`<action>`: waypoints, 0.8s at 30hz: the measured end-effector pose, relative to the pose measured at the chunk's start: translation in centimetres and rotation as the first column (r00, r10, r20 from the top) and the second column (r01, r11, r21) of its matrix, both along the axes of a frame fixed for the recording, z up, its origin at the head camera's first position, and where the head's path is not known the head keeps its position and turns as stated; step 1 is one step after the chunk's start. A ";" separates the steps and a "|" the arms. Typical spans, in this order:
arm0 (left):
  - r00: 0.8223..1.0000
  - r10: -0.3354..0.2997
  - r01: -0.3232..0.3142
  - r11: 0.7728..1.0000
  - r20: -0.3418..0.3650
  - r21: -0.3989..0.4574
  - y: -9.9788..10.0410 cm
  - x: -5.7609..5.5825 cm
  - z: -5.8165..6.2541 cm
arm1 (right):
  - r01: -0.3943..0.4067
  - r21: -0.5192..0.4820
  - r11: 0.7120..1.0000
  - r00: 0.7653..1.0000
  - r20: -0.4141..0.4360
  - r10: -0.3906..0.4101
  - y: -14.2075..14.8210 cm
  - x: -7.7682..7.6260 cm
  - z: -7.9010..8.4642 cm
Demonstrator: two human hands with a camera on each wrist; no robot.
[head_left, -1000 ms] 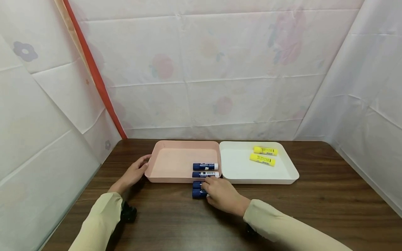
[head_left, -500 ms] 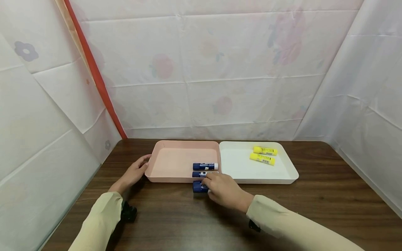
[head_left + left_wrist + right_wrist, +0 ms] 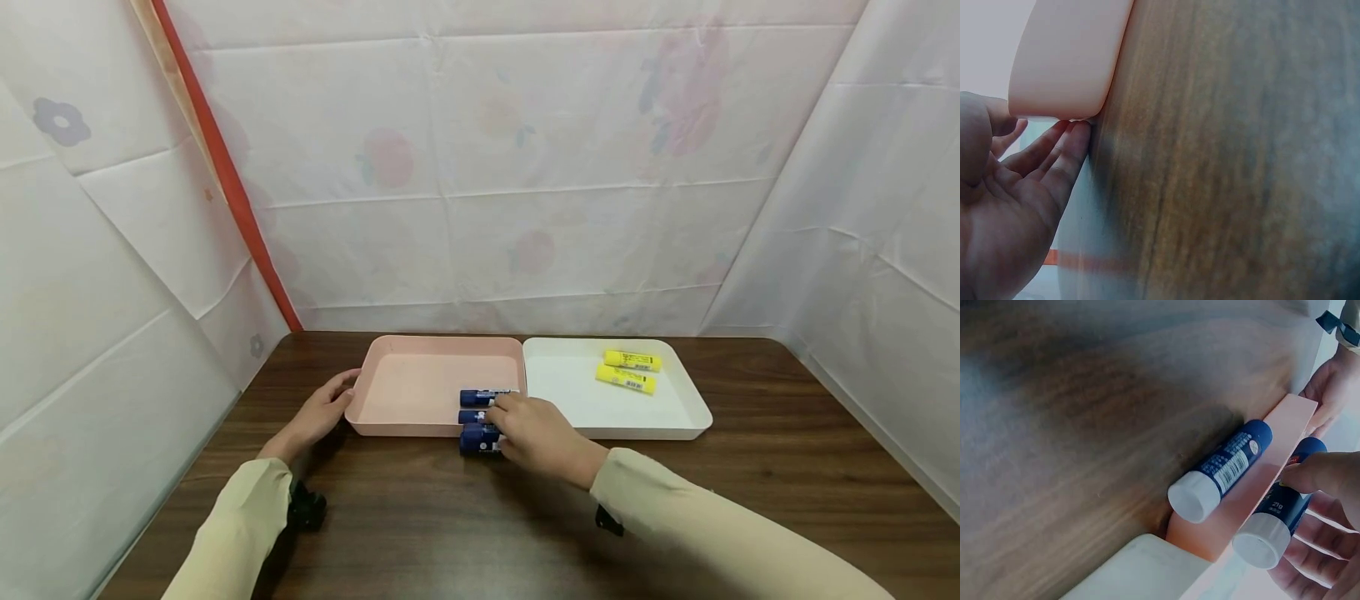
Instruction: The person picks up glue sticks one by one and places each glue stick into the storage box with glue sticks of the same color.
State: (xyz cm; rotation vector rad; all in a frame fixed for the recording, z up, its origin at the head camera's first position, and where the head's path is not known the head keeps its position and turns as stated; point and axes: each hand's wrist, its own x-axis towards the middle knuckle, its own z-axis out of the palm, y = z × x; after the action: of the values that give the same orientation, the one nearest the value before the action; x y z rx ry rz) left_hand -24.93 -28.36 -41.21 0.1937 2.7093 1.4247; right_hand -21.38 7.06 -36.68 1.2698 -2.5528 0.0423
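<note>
My right hand [image 3: 543, 437] pinches a blue glue stick [image 3: 1282, 503] with a white cap between thumb and fingers, at the front rim of the pink tray [image 3: 420, 379]. Just below it, a second blue glue stick [image 3: 1230, 464] lies on the table along the tray's front wall. Inside the tray, two more glue sticks lie side by side at the right; the farther glue stick [image 3: 477, 397] shows its dark body, and the nearer glue stick [image 3: 471, 417] is partly covered by my fingers. At the tray's left end, my left hand [image 3: 318, 414] touches the outer wall with extended fingers.
A white tray [image 3: 562, 400] stands against the pink tray's right side. It holds an upper yellow glue stick [image 3: 632, 360] and a lower yellow glue stick [image 3: 626, 379]. A patterned white curtain [image 3: 480, 167] closes off the back of the brown wooden table [image 3: 420, 517].
My right hand has lifted one blue glue stick off the table and moved it forward to the pink tray's front rim. My left hand stays in place at the tray's end.
</note>
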 end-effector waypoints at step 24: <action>1.000 -0.003 0.003 1.000 -0.010 0.003 -0.1 -0.1 -0.1 | 0.055 -0.012 0.998 0.998 -0.041 -0.056 -0.1 -2.9 1.7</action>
State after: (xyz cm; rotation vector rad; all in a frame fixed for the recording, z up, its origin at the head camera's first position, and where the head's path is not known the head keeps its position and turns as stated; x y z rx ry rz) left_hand -25.03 -28.44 -41.27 0.2061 2.7139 1.4305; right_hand -24.25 7.00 -34.93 1.1827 -2.5471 0.0183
